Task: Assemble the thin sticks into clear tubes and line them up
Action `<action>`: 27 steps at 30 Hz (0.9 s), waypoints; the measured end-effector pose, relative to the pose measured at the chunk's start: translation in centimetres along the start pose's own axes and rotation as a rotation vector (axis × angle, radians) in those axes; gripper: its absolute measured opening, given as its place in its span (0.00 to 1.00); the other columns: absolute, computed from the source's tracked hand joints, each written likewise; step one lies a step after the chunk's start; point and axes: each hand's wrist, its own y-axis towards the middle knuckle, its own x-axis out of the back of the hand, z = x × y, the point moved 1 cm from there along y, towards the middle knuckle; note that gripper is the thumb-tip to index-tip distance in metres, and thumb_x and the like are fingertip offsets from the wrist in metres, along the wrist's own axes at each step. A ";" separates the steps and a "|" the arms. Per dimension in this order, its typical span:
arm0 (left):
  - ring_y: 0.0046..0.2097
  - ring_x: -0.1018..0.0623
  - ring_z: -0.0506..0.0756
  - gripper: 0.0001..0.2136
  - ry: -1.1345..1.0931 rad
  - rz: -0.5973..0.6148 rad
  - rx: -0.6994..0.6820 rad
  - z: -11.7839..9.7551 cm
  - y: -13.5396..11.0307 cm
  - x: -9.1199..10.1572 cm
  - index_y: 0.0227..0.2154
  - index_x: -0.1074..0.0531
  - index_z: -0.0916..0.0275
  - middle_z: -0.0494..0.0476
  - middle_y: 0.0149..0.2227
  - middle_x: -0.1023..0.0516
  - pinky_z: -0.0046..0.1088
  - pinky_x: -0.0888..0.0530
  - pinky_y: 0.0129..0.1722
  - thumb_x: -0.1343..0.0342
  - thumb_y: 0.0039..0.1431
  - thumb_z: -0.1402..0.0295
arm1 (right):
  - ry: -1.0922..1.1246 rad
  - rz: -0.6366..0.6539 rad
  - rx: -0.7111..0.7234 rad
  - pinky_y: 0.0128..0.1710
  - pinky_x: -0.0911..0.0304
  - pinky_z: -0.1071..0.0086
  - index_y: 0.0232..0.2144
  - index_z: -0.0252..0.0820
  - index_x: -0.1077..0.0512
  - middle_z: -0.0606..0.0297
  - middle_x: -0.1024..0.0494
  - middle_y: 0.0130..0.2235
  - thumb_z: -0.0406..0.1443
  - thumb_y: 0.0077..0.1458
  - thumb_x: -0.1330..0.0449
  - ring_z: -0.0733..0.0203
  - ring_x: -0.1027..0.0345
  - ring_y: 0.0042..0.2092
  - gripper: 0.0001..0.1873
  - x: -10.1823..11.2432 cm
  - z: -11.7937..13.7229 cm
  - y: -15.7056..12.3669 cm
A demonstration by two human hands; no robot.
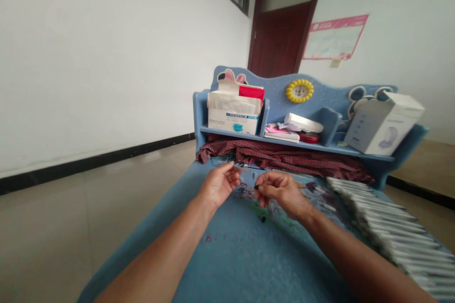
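Both my forearms reach out over a blue child's desk (pixel 227 255). My left hand (pixel 218 183) is curled, with thumb and fingers pinched on a thin pale piece that I cannot make out. My right hand (pixel 282 191) is closed too, pinching a small dark-tipped part right next to the left fingertips. A small dark bit (pixel 263 219) lies on the desk just below my hands. The two hands almost touch above the desk's printed picture.
A long overlapping row of white flat packets (pixel 387 227) runs down the desk's right side. A red checked cloth (pixel 284 156) lies under the shelf, which holds a mask box (pixel 232 120), papers, a red lid and a white carton (pixel 382 123). A dark door (pixel 280 33) stands behind.
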 end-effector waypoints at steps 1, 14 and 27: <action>0.16 0.30 0.46 0.08 0.008 0.012 0.010 0.2 -0.2 -0.2 0.20 0.33 0.69 0.55 0.16 0.28 0.19 0.31 0.15 0.48 0.54 0.75 | 0.047 -0.039 0.019 0.19 0.40 0.75 0.27 0.37 0.33 0.66 0.26 0.22 0.36 0.43 0.40 0.68 0.35 0.19 0.08 0.2 0.1 -0.5; 0.17 0.30 0.46 0.06 0.125 0.078 0.056 1.6 -1.0 -1.3 0.22 0.31 0.69 0.54 0.18 0.27 0.19 0.31 0.16 0.48 0.53 0.75 | 0.127 -0.237 0.076 0.17 0.39 0.74 0.26 0.38 0.33 0.65 0.25 0.23 0.37 0.41 0.37 0.66 0.33 0.19 0.11 0.4 -0.4 -1.3; 0.17 0.30 0.46 0.05 0.170 0.113 0.002 1.9 -1.0 -1.2 0.23 0.30 0.70 0.56 0.19 0.26 0.20 0.31 0.16 0.47 0.52 0.76 | 0.087 -0.282 0.079 0.18 0.38 0.73 0.26 0.38 0.34 0.66 0.26 0.22 0.38 0.41 0.37 0.65 0.34 0.19 0.11 0.1 -0.8 -1.4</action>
